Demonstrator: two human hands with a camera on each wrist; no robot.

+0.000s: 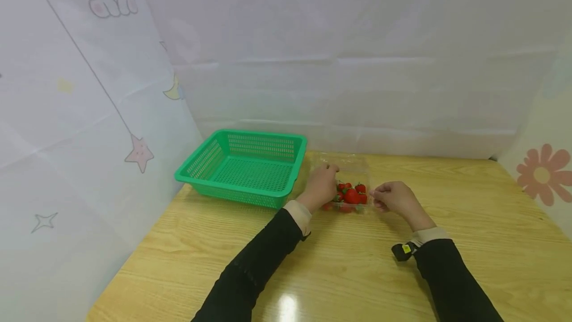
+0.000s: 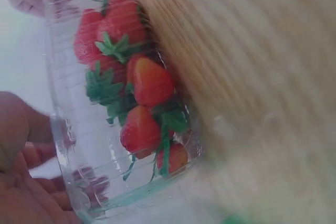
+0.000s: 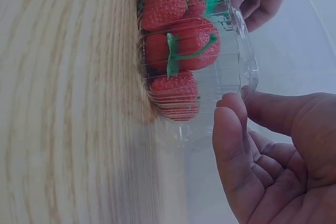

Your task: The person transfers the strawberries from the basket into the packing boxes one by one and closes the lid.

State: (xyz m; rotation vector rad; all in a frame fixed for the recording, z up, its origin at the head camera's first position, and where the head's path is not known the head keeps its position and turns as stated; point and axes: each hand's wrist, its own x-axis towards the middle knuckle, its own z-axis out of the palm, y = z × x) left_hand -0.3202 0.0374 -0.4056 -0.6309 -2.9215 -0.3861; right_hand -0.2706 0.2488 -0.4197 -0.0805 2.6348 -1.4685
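A clear plastic strawberry box (image 1: 367,203) sits on the table with its transparent lid (image 1: 350,162) folded back behind it. Several red strawberries (image 1: 351,196) with green leaves and stems lie inside. My left hand (image 1: 322,185) is at the box's left side; in the left wrist view its thumb and fingers grip the rim, the fingers showing through the plastic. At the right corner, my right hand (image 1: 397,199) pinches the rim between thumb and forefinger, its other fingers curled in, as the right wrist view shows.
A green plastic basket (image 1: 237,195) with slotted walls stands left of the box, near my left forearm. The wooden table (image 1: 357,272) reaches back to a white cloth backdrop (image 1: 357,88) with printed drawings at the sides.
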